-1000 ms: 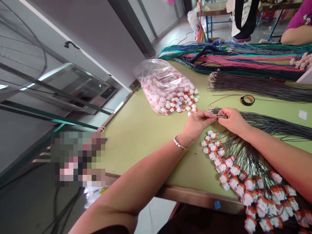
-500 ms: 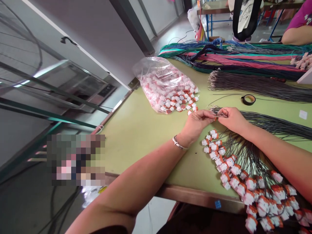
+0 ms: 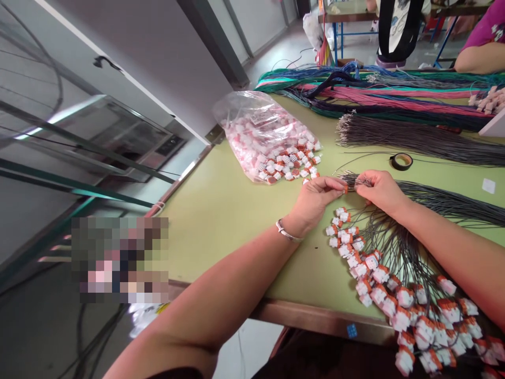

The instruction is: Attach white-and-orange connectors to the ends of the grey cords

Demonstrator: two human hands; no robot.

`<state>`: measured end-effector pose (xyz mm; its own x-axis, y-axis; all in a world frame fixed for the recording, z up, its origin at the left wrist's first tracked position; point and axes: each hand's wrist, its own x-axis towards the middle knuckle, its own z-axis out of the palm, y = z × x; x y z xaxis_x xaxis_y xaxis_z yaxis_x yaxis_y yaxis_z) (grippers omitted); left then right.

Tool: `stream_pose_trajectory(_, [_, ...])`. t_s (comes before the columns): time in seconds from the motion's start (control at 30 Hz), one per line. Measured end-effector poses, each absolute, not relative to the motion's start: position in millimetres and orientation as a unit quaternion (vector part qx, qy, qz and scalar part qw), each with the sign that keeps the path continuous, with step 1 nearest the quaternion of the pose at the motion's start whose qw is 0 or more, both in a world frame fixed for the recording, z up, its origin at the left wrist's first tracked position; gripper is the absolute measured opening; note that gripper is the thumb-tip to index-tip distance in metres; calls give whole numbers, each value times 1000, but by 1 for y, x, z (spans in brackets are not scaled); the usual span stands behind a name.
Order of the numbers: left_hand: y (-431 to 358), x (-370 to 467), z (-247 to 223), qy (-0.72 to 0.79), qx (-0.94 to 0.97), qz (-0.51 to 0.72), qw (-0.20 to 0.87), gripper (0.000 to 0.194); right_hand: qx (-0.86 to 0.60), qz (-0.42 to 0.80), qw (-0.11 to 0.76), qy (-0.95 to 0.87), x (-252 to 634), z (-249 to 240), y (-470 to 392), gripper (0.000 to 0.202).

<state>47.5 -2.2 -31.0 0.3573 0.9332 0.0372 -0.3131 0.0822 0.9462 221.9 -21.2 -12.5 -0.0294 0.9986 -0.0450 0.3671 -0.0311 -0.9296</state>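
Observation:
My left hand (image 3: pixel 317 199) pinches a small orange-and-white connector (image 3: pixel 346 188) between thumb and fingertips; most of it is hidden. Just to its right, my right hand (image 3: pixel 376 190) is closed on thin wires with metal-tipped ends. Under and beyond the right hand runs a bundle of dark wires (image 3: pixel 445 196), tips pointing left. Nearer me, wires ending in orange-and-white connectors (image 3: pixel 381 273) fan out over the table and its front edge. A clear plastic bag (image 3: pixel 260 126) full of the same connectors lies left of the hands, several spilling from its mouth.
Behind the hands lie a second dark wire bundle (image 3: pixel 394 134), a roll of black tape (image 3: pixel 401 161) and long green, blue and pink wires (image 3: pixel 366 95). The green table (image 3: pixel 221 231) has a metal-trimmed edge. Other people sit at the far side, one in a purple sleeve (image 3: pixel 485 26).
My right hand has moved slightly right, opening a small gap between the hands. The orange connector in my left fingertips now shows more clearly.

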Motion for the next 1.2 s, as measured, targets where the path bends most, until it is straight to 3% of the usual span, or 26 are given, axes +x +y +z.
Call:
stream_pose_trajectory(0.37, [-5,51,-30,321,520,466,640,14,-597,377,367,-606,218,-11,-23,12])
stream_pose_trajectory(0.73, [-4,49,-26,328,569,454,602,10,-589,410,345,-605,220,-10,-21,14])
stream_pose_trajectory(1.2, [-11,49,-22,337,531,430,648,10,-574,412,325,-628,221,-6,-20,14])
